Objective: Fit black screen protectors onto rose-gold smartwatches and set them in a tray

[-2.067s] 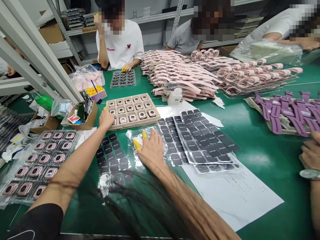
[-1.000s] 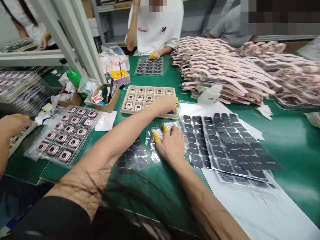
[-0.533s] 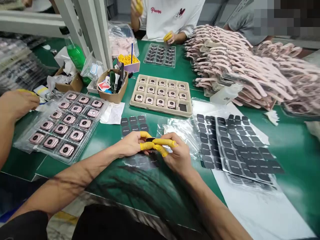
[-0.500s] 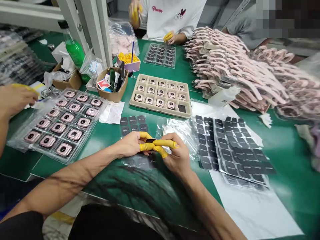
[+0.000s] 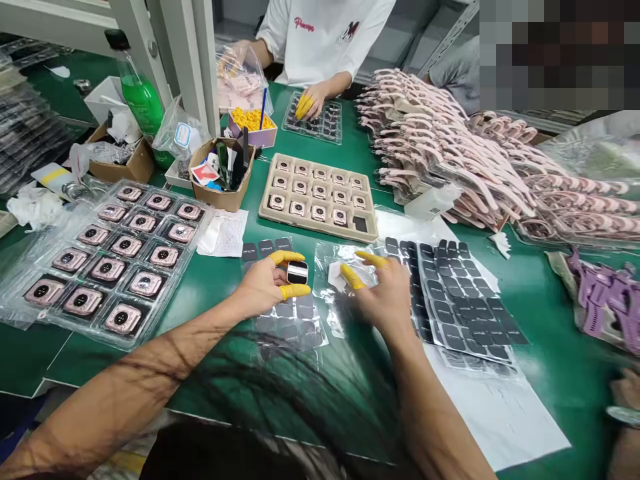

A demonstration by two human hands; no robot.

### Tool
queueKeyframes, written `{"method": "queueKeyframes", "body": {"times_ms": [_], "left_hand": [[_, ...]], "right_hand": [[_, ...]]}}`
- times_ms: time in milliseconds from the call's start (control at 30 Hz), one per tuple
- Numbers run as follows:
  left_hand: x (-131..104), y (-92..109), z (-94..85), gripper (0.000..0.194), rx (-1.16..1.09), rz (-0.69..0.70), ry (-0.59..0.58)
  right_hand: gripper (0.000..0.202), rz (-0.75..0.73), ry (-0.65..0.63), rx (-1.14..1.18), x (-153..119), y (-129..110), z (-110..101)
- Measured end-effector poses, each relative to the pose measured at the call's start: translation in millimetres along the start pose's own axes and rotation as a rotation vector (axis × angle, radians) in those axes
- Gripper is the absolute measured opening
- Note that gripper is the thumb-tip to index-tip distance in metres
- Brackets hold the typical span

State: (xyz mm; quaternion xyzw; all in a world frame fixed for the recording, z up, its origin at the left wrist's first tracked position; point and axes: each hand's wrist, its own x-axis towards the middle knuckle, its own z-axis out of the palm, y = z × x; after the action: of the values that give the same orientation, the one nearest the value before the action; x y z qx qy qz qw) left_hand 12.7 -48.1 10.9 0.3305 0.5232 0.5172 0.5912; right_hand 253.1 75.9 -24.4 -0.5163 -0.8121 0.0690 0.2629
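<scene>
My left hand (image 5: 265, 283), with yellow finger cots, grips a smartwatch body (image 5: 297, 272) by its edges. The dark, glossy face of the watch reflects a bright band. My right hand (image 5: 383, 287) is off to the right, fingers apart, above crumpled clear plastic film (image 5: 330, 257). A small white piece (image 5: 338, 276) lies by its cot-covered fingertips; whether they touch it I cannot tell. Beneath my left hand are clear sheets of dark square stickers (image 5: 287, 327). Beyond, a beige tray (image 5: 320, 230) holds rows of pink watch bodies, with one bare slot at its near right corner.
Left is a clear blister tray (image 5: 190, 250) of pink watches. Stacked dark sticker sheets (image 5: 453, 293) lie right, over white paper (image 5: 505, 400). Behind are a cardboard box (image 5: 220, 193), a green bottle (image 5: 143, 100) and piled pink straps (image 5: 435, 147). A co-worker's hand (image 5: 313, 103) touches another tray.
My right hand has left the watch and moved right, its fingers spreading. The watch stays in my left hand, its face turned into view. A person's hand at the far left is gone from view.
</scene>
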Motion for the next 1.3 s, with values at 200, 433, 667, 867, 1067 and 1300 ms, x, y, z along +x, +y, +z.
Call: {"method": "queueKeyframes", "body": {"times_ms": [200,433,667,867,1067,1300], "left_hand": [[-2,-1,1.3,0.065,0.021,0.018,0.034],[1,-8,1.2,0.06,0.097,0.044,-0.012],[3,-10,2.0,0.054,0.162,0.021,-0.02],[2,-9,4.2,0.058,0.217,-0.01,0.017],[4,-4,5.7,0.061,0.115,-0.042,0.084],[11,-7,4.7,0.067,0.009,0.013,0.174]], "right_hand": [[0.015,-0.263,0.074,0.077,-11,-27,0],[0.017,-0.535,0.15,0.386,-23,-74,3],[0.014,-0.553,0.099,0.388,-23,-70,9],[0.006,-0.456,0.144,0.306,-28,-73,14],[0.023,-0.27,0.08,0.124,-17,-56,11],[0.027,-0.115,-0.028,0.072,-68,-70,-8]]}}
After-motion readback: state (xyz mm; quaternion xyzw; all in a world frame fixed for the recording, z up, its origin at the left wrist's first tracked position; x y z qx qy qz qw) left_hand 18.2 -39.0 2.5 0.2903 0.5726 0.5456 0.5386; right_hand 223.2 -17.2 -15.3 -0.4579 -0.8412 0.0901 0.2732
